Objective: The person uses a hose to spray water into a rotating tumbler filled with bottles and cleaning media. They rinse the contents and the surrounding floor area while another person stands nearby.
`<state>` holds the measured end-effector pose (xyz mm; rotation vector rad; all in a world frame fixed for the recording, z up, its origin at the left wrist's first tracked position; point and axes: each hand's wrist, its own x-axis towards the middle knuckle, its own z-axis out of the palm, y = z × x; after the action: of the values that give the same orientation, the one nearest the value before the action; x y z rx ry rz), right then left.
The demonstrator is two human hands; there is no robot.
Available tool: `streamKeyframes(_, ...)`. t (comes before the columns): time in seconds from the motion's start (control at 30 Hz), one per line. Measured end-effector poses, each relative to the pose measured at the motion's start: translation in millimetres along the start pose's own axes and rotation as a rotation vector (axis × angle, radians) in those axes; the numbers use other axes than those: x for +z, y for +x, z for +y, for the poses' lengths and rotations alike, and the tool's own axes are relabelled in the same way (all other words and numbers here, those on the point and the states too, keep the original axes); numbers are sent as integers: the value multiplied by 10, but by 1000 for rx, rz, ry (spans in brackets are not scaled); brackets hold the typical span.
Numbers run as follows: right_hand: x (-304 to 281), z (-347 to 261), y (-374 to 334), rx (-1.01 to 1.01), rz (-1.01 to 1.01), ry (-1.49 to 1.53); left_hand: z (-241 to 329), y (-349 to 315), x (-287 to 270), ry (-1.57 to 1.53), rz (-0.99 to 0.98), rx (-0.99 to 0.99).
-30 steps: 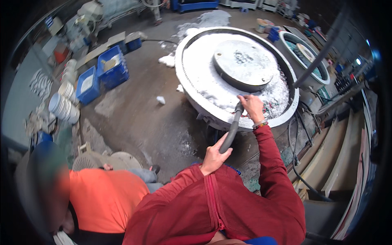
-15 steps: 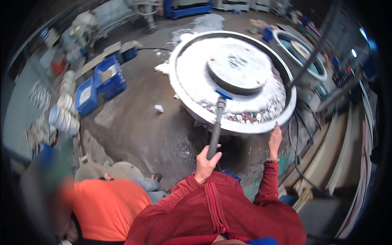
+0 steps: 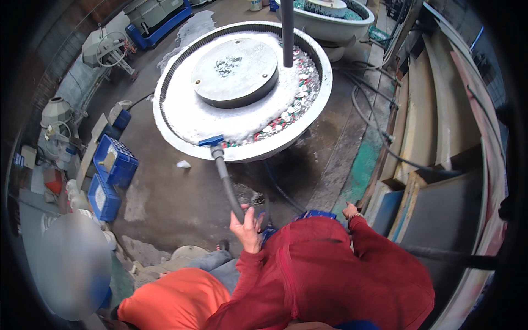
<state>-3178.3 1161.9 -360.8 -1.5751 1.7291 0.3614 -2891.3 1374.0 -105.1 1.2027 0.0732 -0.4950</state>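
My left hand (image 3: 248, 230) is closed around the lower end of a grey hose (image 3: 226, 179). A blue valve lever (image 3: 212, 141) at the hose's far end lies over the near rim of a large round finishing bowl (image 3: 181, 144). White foam (image 3: 181, 104) fills much of the bowl, around a raised round metal cover (image 3: 235, 71). Small red, green and white pieces (image 3: 286, 116) show through along its right and near side. Apart from the bowl, at my right side, my right hand (image 3: 351, 210) holds nothing visible, a finger stretched out.
A co-worker in an orange shirt (image 3: 175, 297) is close at my left. Blue crates (image 3: 116, 162) stand on the left floor. A dark vertical pipe (image 3: 287, 33) comes down over the bowl. Black hoses (image 3: 374, 124) and long wooden troughs (image 3: 410, 115) lie right; a second bowl (image 3: 330, 27) stands behind.
My right hand has left the bowl's rim and drawn back toward my side. The hose's valve end has shifted to the near left rim. The whole view has turned right.
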Motion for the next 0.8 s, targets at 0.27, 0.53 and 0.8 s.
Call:
streamKeyframes(0.27, -685, -189, 171, -207, 47, 58, -287, -462, 56, 227, 36, 82)
streamKeyframes(0.53, -241, 104, 295, -237, -105, 123, -378, -728, 37, 405, 36, 98)
streamKeyframes(0.8, -171, 724, 390, 5, -178, 46, -389, -695, -3, 536, 9, 131)
